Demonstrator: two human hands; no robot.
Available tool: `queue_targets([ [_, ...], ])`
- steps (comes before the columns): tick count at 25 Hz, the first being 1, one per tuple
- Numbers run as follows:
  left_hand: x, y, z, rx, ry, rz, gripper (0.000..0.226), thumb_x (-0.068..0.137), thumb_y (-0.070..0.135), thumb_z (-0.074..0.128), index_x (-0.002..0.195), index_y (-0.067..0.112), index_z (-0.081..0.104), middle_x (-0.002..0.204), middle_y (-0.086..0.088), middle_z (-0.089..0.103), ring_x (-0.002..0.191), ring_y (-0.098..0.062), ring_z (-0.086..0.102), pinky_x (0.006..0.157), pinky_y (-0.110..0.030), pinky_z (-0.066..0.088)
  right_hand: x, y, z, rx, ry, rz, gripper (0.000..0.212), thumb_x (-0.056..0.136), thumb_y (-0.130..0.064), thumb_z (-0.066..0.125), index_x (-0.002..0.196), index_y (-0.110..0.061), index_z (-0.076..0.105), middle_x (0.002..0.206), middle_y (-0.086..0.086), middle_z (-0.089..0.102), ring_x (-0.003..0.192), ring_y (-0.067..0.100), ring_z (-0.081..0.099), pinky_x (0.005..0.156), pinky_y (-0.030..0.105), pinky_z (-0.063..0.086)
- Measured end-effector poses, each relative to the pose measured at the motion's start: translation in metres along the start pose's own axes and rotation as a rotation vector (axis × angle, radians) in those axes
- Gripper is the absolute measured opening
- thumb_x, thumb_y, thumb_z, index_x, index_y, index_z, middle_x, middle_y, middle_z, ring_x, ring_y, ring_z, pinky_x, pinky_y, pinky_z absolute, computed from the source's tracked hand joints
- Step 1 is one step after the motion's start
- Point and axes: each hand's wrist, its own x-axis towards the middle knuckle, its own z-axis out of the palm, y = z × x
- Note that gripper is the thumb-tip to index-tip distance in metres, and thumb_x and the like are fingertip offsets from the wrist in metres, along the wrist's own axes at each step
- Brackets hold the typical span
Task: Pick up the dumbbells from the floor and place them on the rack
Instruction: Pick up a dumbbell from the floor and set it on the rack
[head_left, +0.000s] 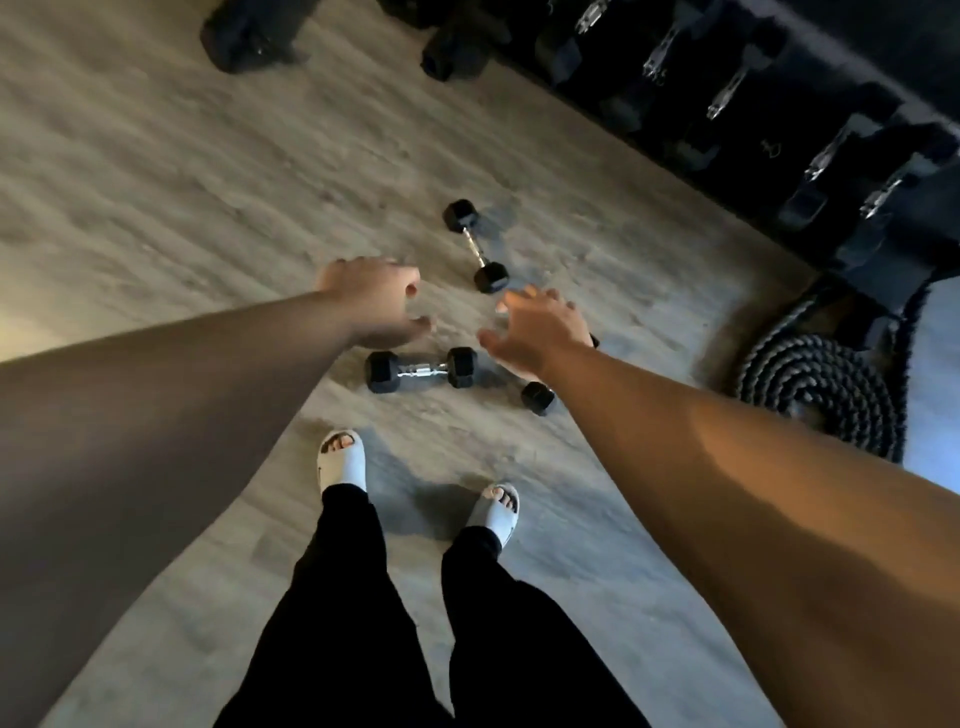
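Three dumbbells lay on the floor (156, 182) ahead of the person's feet. The far dumbbell (476, 246) sat apart from the others, its chrome handle running away from the camera toward the rack (779, 104) along the upper right. The near dumbbell (421, 369) lay crosswise, both black hex heads and its handle in plain sight. The third dumbbell (538, 398) was mostly hidden under the right wrist; only one head showed clearly, with a sliver of the other end just beyond the hand.

Both arms reached forward and down. The left hand (375, 301) hung above the floor just beyond the near dumbbell, its fingers (410, 283) curled loosely inward and holding nothing. The right hand (535, 327) was over the third dumbbell, fingers (519, 301) spread apart and empty, thumb pointing toward the near dumbbell. Whether either hand touched a weight could not be told, though neither was closed around one.

Several other dumbbells rested on the rack, dark heads and bright handles blurred. A coiled rope (821, 395) lay on the floor at the right, near the rack's end. White slides (343, 460) and black trousers (337, 597) showed below.
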Motion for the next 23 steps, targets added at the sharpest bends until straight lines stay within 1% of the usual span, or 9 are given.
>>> queue_targets([
  [4, 0.042, -0.053, 0.092, -0.091, -0.068, -0.038, 0.052, 0.082, 0.067, 0.059, 0.119, 0.031, 0.06, 0.118, 0.005, 0.066, 0.108, -0.023, 0.061, 0.085, -0.037, 0.043, 0.064, 0.018, 0.092, 0.018, -0.083, -0.022, 0.048, 0.092, -0.052, 0.054, 0.131, -0.023, 0.056, 0.135, 0.005, 0.057, 0.125, 0.03, 0.048, 0.102, 0.046, 0.039],
  [7, 0.085, -0.092, 0.16, -0.118, -0.091, -0.04, 0.053, 0.082, 0.068, 0.057, 0.118, 0.029, 0.06, 0.116, 0.004, 0.063, 0.107, -0.023, 0.059, 0.079, -0.036, 0.04, 0.121, 0.034, 0.163, 0.031, -0.098, 0.003, 0.051, 0.092, -0.05, 0.058, 0.136, -0.024, 0.054, 0.135, 0.006, 0.058, 0.123, 0.03, 0.05, 0.101, 0.043, 0.04],
  [9, 0.124, -0.114, 0.211, -0.149, -0.081, -0.048, 0.056, 0.079, 0.071, 0.054, 0.115, 0.029, 0.059, 0.115, 0.003, 0.061, 0.107, -0.024, 0.058, 0.079, -0.037, 0.039, 0.169, 0.037, 0.216, 0.036, -0.109, -0.009, 0.055, 0.091, -0.051, 0.059, 0.139, -0.025, 0.051, 0.137, 0.005, 0.056, 0.125, 0.029, 0.049, 0.102, 0.044, 0.039],
  [11, 0.164, -0.131, 0.263, -0.173, -0.087, -0.069, 0.064, 0.078, 0.078, 0.054, 0.12, 0.03, 0.058, 0.119, 0.003, 0.057, 0.112, -0.023, 0.055, 0.082, -0.039, 0.042, 0.216, 0.041, 0.267, 0.03, -0.137, -0.029, 0.055, 0.092, -0.051, 0.058, 0.14, -0.027, 0.049, 0.139, 0.004, 0.053, 0.128, 0.028, 0.046, 0.104, 0.045, 0.037],
  [15, 0.228, -0.159, 0.341, -0.167, -0.125, -0.105, 0.097, 0.066, 0.094, 0.047, 0.139, 0.031, 0.05, 0.138, 0.0, 0.05, 0.128, -0.025, 0.046, 0.095, -0.046, 0.047, 0.293, 0.045, 0.348, -0.019, -0.155, -0.073, 0.054, 0.092, -0.054, 0.055, 0.139, -0.028, 0.049, 0.138, 0.002, 0.053, 0.128, 0.026, 0.045, 0.106, 0.046, 0.036],
  [17, 0.253, -0.171, 0.375, -0.165, -0.163, -0.121, 0.107, 0.06, 0.097, 0.047, 0.144, 0.031, 0.047, 0.144, 0.0, 0.047, 0.133, -0.027, 0.043, 0.1, -0.05, 0.047, 0.323, 0.046, 0.383, -0.022, -0.162, -0.107, 0.055, 0.092, -0.054, 0.056, 0.14, -0.027, 0.048, 0.14, 0.002, 0.053, 0.129, 0.026, 0.044, 0.108, 0.046, 0.036],
  [20, 0.277, -0.181, 0.42, -0.196, -0.184, -0.13, 0.105, 0.059, 0.096, 0.055, 0.142, 0.032, 0.049, 0.143, 0.002, 0.05, 0.133, -0.026, 0.045, 0.1, -0.049, 0.047, 0.355, 0.046, 0.423, 0.012, -0.167, -0.159, 0.058, 0.092, -0.053, 0.058, 0.142, -0.026, 0.047, 0.143, 0.001, 0.051, 0.133, 0.024, 0.041, 0.11, 0.044, 0.035],
  [23, 0.293, -0.183, 0.452, -0.195, -0.185, -0.101, 0.103, 0.058, 0.093, 0.062, 0.142, 0.035, 0.051, 0.142, 0.003, 0.053, 0.133, -0.027, 0.047, 0.102, -0.048, 0.047, 0.378, 0.037, 0.446, 0.009, -0.195, -0.223, 0.063, 0.09, -0.055, 0.06, 0.144, -0.025, 0.046, 0.145, 0.0, 0.049, 0.136, 0.023, 0.04, 0.109, 0.041, 0.038],
])
